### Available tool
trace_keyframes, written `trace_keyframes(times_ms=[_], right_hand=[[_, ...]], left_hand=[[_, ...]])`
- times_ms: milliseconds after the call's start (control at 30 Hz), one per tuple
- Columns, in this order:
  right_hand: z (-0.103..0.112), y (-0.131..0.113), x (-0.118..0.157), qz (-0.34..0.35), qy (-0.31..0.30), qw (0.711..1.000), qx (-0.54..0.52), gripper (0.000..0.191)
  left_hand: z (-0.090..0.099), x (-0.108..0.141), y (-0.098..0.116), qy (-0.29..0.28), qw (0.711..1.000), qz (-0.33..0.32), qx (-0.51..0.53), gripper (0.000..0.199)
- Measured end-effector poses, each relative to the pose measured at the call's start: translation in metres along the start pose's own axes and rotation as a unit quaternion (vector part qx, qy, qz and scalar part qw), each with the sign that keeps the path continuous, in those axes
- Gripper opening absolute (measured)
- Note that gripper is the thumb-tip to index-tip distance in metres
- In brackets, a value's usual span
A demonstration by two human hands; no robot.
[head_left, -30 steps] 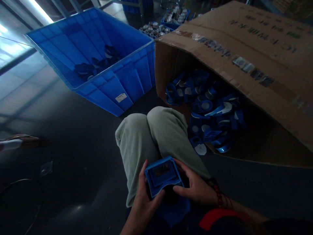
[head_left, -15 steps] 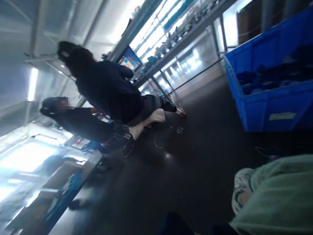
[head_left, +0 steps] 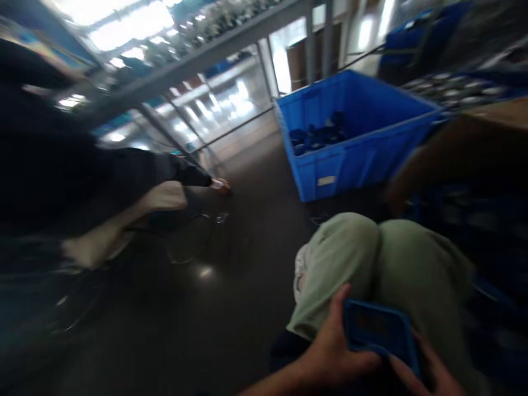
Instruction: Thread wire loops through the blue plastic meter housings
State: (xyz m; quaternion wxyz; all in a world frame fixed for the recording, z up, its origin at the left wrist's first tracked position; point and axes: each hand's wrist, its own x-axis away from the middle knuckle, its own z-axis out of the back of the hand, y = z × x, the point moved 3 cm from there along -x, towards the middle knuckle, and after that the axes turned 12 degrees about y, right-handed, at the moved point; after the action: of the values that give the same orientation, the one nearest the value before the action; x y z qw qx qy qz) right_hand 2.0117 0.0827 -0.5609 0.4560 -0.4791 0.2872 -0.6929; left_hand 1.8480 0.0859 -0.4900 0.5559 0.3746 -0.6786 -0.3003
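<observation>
Left hand (head_left: 330, 349) and right hand (head_left: 437, 377) are gripping a blue frame (head_left: 388, 341) by opposite sides, at five o'clock, above green trousers (head_left: 412, 258). Step, judged: handling or checking; next move is probably calling for steady two-handed support.

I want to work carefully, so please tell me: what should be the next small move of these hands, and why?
Perhaps tilt the blue part slightly for a clearer look: the left hand and right hand hold it from both sides, and its inside looks dark.
</observation>
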Motion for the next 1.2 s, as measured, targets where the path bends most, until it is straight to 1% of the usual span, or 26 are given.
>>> trace_keyframes(times_ms=[33, 67, 133, 200, 267, 333, 400, 433, 467, 500, 533, 567, 600, 633, 667, 700, 733, 767, 800, 833, 900, 1033, 1100, 1200], right_hand=[[0.013, 0.001, 0.014, -0.033, 0.014, 0.999, -0.017, 0.075], [0.02, -0.001, 0.025, -0.065, 0.013, 0.996, -0.052, 0.076], [0.021, -0.01, 0.034, -0.056, 0.0, 0.992, -0.113, 0.074], [0.018, -0.017, 0.033, -0.032, -0.006, 0.987, -0.156, 0.073], [0.016, -0.02, 0.033, -0.015, -0.011, 0.983, -0.185, 0.073], [0.016, -0.02, 0.035, -0.013, -0.02, 0.978, -0.206, 0.072], [0.016, -0.021, 0.037, -0.022, -0.029, 0.974, -0.226, 0.07], [0.016, -0.021, 0.037, -0.026, -0.035, 0.971, -0.235, 0.068], [0.016, -0.022, 0.038, -0.03, -0.04, 0.968, -0.244, 0.067], [0.016, -0.023, 0.038, -0.033, -0.04, 0.966, -0.254, 0.066], [0.016, -0.024, 0.037, -0.036, -0.038, 0.963, -0.264, 0.065], [0.015, -0.024, 0.036, -0.041, -0.037, 0.96, -0.274, 0.063], [0.015, -0.025, 0.036, -0.05, -0.038, 0.956, -0.286, 0.062], [0.015, -0.024, 0.035, -0.064, -0.039, 0.952, -0.297, 0.06], [0.014, -0.024, 0.035, -0.078, -0.042, 0.948, -0.304, 0.059], [0.014, -0.024, 0.035, -0.089, -0.044, 0.946, -0.309, 0.057], [0.014, -0.023, 0.035, -0.097, -0.044, 0.944, -0.312, 0.056], [0.014, -0.023, 0.034, -0.102, -0.041, 0.943, -0.313, 0.054], [0.015, -0.023, 0.034, -0.101, -0.036, 0.943, -0.313, 0.052], [0.015, -0.023, 0.034, -0.097, -0.032, 0.944, -0.313, 0.051], [0.016, -0.024, 0.033, -0.09, -0.025, 0.946, -0.311, 0.049], [0.016, -0.028, 0.032, -0.074, -0.019, 0.954, -0.291, 0.051], [0.016, -0.029, 0.032, -0.075, -0.022, 0.955, -0.286, 0.054], [0.015, -0.028, 0.032, -0.066, -0.023, 0.961, -0.269, 0.058]], left_hand=[[-0.001, -0.002, -0.003, -0.018, 1.0, -0.01, 0.002, 0.105], [0.002, -0.005, -0.005, -0.016, 1.0, -0.024, -0.004, 0.102], [0.007, -0.011, -0.009, -0.04, 0.999, -0.021, -0.008, 0.093], [0.011, -0.015, -0.01, -0.06, 0.998, -0.004, 0.0, 0.088], [0.012, -0.016, -0.012, -0.061, 0.998, 0.007, -0.011, 0.086], [0.012, -0.016, -0.014, -0.039, 0.998, 0.0, -0.056, 0.08], [0.012, -0.018, -0.019, -0.003, 0.992, -0.019, -0.124, 0.07], [0.012, -0.018, -0.021, 0.023, 0.985, -0.04, -0.166, 0.064], [0.014, -0.018, -0.022, 0.059, 0.972, -0.076, -0.215, 0.061], [0.016, -0.017, -0.021, 0.104, 0.949, -0.135, -0.266, 0.061], [0.018, -0.014, -0.017, 0.155, 0.91, -0.214, -0.319, 0.063], [0.018, -0.011, -0.012, 0.198, 0.856, -0.304, -0.37, 0.064], [0.017, -0.007, -0.007, 0.214, 0.794, -0.387, -0.417, 0.063], [0.014, -0.004, -0.002, 0.203, 0.74, -0.451, -0.456, 0.057], [0.011, -0.002, 0.002, 0.168, 0.703, -0.492, -0.486, 0.048], [0.007, -0.002, 0.005, 0.121, 0.684, -0.511, -0.506, 0.037], [0.003, -0.004, 0.008, 0.078, 0.683, -0.511, -0.516, 0.026], [0.0, -0.005, 0.011, 0.049, 0.692, -0.506, -0.513, 0.018], [-0.002, -0.007, 0.014, 0.038, 0.705, -0.499, -0.503, 0.013], [-0.004, -0.008, 0.016, 0.038, 0.716, -0.496, -0.489, 0.01], [-0.005, -0.01, 0.018, 0.033, 0.727, -0.495, -0.475, 0.01], [-0.002, -0.011, 0.015, -0.005, 0.714, -0.503, -0.487, 0.014], [0.0, -0.011, 0.014, -0.007, 0.714, -0.503, -0.488, 0.015], [-0.001, -0.012, 0.015, -0.003, 0.721, -0.492, -0.488, 0.015]])
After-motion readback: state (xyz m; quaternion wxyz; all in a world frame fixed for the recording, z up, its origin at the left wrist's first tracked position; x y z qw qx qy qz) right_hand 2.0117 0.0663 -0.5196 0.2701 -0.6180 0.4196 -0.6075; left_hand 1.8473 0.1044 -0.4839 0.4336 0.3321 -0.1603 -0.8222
